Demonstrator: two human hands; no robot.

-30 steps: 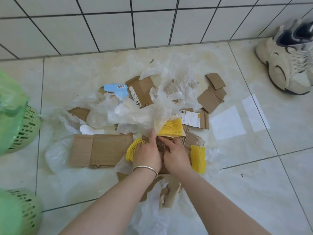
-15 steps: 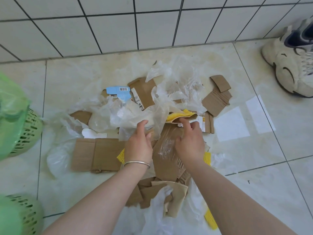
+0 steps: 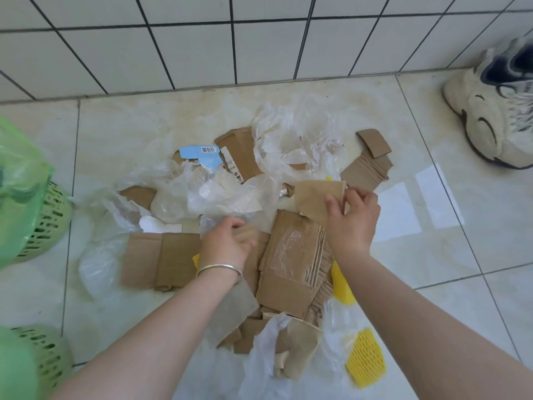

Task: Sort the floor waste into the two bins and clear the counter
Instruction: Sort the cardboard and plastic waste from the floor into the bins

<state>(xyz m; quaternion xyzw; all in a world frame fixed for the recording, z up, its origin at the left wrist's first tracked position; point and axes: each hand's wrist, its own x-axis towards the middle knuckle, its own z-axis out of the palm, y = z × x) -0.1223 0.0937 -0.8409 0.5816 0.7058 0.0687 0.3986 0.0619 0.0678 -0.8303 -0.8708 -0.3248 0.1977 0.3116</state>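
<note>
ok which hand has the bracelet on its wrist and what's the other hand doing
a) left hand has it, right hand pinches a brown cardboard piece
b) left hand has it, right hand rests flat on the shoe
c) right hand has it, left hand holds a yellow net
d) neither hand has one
a: the bracelet sits on the wrist of the left hand, while the right hand pinches a brown cardboard piece above the pile.

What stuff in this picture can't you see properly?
Head view, the only one:
- Left hand: fingers blurred by motion, so its grip is unclear.
- Two green bins: cut off by the left edge, liners hide the insides.
- Shoe: cut off by the right edge.
- Yellow foam net: partly under cardboard and the right forearm.
- Barcode on blue card: too small to read.
</note>
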